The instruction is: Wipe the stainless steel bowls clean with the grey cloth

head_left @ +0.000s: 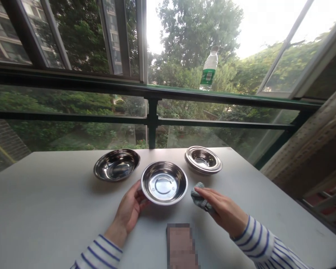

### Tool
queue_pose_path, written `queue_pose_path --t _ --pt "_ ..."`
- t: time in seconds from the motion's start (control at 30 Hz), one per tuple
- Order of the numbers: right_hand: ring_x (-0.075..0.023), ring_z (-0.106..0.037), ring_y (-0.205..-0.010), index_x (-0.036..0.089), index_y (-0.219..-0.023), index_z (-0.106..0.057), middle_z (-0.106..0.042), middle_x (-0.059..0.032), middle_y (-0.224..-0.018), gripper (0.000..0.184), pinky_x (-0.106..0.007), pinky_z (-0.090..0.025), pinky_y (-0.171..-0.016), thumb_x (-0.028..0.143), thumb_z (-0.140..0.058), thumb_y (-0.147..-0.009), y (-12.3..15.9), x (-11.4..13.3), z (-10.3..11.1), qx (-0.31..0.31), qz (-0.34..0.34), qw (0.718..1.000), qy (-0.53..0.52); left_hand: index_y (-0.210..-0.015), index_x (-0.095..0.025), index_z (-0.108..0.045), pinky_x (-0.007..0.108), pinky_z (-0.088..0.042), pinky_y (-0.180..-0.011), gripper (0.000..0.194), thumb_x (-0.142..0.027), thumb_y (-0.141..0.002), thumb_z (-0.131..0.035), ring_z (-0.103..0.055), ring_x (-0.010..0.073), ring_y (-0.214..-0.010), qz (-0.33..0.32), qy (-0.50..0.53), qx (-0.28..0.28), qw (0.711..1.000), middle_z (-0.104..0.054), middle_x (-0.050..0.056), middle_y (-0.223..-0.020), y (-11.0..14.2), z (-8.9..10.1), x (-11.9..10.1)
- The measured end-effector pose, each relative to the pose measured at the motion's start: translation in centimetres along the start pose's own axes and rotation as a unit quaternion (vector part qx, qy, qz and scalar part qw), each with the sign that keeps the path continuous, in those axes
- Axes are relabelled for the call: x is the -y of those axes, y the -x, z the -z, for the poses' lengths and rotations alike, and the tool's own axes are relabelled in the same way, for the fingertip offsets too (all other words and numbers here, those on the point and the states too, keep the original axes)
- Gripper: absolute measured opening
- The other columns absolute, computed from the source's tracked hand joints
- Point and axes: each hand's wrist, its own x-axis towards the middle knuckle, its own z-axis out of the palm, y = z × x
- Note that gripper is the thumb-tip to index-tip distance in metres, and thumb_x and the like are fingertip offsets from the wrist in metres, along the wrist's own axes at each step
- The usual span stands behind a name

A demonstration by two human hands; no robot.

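1. Your left hand (128, 211) cups the left side of the centre bowl (164, 186), fingers half curled against its wall, above the middle of the pale worktop (58, 209). The hold is one-sided, so a firm push from the opposite rim could twist the metal loose. Whether the base rests on the surface is unclear.

2. Just right of the centre bowl, your right hand (225, 209) has a bunched cloth (198, 200) beneath nearly straight, close-set fingers, apart from the rim. The thumb is hidden, so you cannot tell how firm the grip is; a loose fold could catch the rim or slide free.

3. On the near side of the centre bowl lies a pixelated, phone-like slab (181, 244), between your forearms. A dropped bowl could strike it, and a sleeve drawn inward could nudge it.

4. Behind and left of the centre bowl sits a shallow bowl (117, 166); behind and right, a wide-rimmed bowl (204, 160). Both lie near the far edge, where a careless sweep of either hand could push them outward.

5. Well beyond the centre bowl, a bottle (208, 74) appears to stand on the railing (179, 93). That perch is narrow; a jolt to the rail could topple it.
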Motion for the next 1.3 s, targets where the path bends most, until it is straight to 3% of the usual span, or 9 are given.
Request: queue_pose_path --t 0.2,0.37,0.47,0.57,0.67,0.77,0.93,1.13,1.3 --pt "-0.0231 -0.058 -0.108 0.014 -0.106 -0.053 -0.064 -0.0137 -0.109 0.039 -0.039 -0.051 -0.086 -0.001 -0.037 -0.074 1.9 -0.3 -2.8 -0.041 0.0 0.996 0.075 -0.089 -0.014 -0.061 0.025 -0.052 -0.049 0.011 -0.017 -0.082 -0.052 -0.059 0.0117 -0.053 -0.008 -0.001 -0.007 1.0 -0.063 0.003 -0.065 -0.1 -0.5 0.3" --pt "-0.0273 -0.052 -0.114 0.015 -0.103 -0.055 -0.058 -0.0133 -0.121 0.041 -0.045 -0.043 -0.093 0.007 -0.043 -0.065 3.5 0.0 -4.0 0.043 -0.045 0.996 0.07 -0.089 -0.015 -0.061 0.026 -0.053 -0.052 0.012 -0.016 -0.082 -0.052 -0.059 0.0115 -0.055 -0.007 -0.009 -0.006 1.0 -0.062 0.003 -0.066 -0.1 -0.9 0.6" --pt "-0.0302 -0.048 -0.118 0.016 -0.108 -0.056 -0.054 -0.014 -0.127 0.04 -0.049 -0.039 -0.097 0.019 -0.052 -0.068 4.2 0.8 -3.6 0.098 -0.085 0.99 0.052 -0.089 -0.015 -0.061 0.027 -0.054 -0.054 0.011 -0.017 -0.082 -0.052 -0.059 0.0118 -0.055 -0.008 -0.021 -0.003 1.0 -0.062 0.003 -0.066 -0.1 -1.2 0.8" --pt "-0.0313 -0.047 -0.119 0.018 -0.111 -0.056 -0.054 -0.0138 -0.126 0.04 -0.052 -0.036 -0.098 0.032 -0.057 -0.074 4.2 1.5 -2.5 0.108 -0.11 0.987 0.037 -0.09 -0.014 -0.061 0.028 -0.054 -0.056 0.013 -0.018 -0.083 -0.051 -0.06 0.0126 -0.057 -0.008 -0.042 0.003 0.999 -0.063 0.004 -0.068 0.1 -1.4 0.9" --pt "-0.0284 -0.051 -0.115 0.018 -0.11 -0.057 -0.058 -0.0133 -0.122 0.034 -0.047 -0.039 -0.096 0.035 -0.053 -0.08 3.6 1.5 -1.3 0.072 -0.128 0.989 0.003 -0.096 -0.014 -0.06 0.03 -0.054 -0.058 0.016 -0.019 -0.084 -0.05 -0.062 0.0141 -0.06 -0.012 -0.073 0.01 0.997 -0.065 0.005 -0.074 0.2 -1.5 1.0" --pt "-0.0247 -0.059 -0.102 0.016 -0.107 -0.06 -0.064 -0.0136 -0.109 0.031 -0.04 -0.046 -0.088 0.034 -0.045 -0.086 2.3 0.5 -0.7 0.026 -0.194 0.98 -0.047 -0.098 -0.014 -0.059 0.029 -0.054 -0.056 0.018 -0.019 -0.084 -0.049 -0.063 0.0143 -0.059 -0.019 -0.102 0.005 0.995 -0.065 0.005 -0.075 0.2 -1.5 0.9" --pt "-0.0276 -0.061 -0.094 0.012 -0.11 -0.061 -0.067 -0.0155 -0.101 0.039 -0.043 -0.047 -0.084 0.035 -0.044 -0.084 -0.8 -1.9 -1.6 0.062 -0.31 0.942 -0.117 -0.098 -0.015 -0.059 0.025 -0.051 -0.049 0.018 -0.02 -0.084 -0.05 -0.062 0.0127 -0.054 -0.024 -0.122 -0.001 0.992 -0.063 0.004 -0.075 0.2 -1.7 0.5" --pt "-0.0242 -0.063 -0.097 0.02 -0.113 -0.062 -0.069 -0.0077 -0.101 0.035 -0.035 -0.047 -0.086 0.03 -0.045 -0.085 -3.0 -3.5 -3.1 0.102 -0.294 0.934 -0.178 -0.102 -0.014 -0.058 0.026 -0.052 -0.052 0.021 -0.018 -0.084 -0.05 -0.062 0.0122 -0.055 -0.031 -0.132 0.002 0.991 -0.064 0.005 -0.079 0.0 -2.0 0.3" --pt "-0.0262 -0.059 -0.104 0.018 -0.114 -0.062 -0.068 -0.0091 -0.106 0.036 -0.039 -0.043 -0.092 0.023 -0.047 -0.082 -4.4 -4.4 -3.4 0.108 -0.299 0.929 -0.19 -0.101 -0.013 -0.058 0.027 -0.053 -0.056 0.02 -0.015 -0.084 -0.048 -0.063 0.0131 -0.059 -0.027 -0.145 0.002 0.989 -0.064 0.006 -0.083 -0.6 -2.0 0.1"
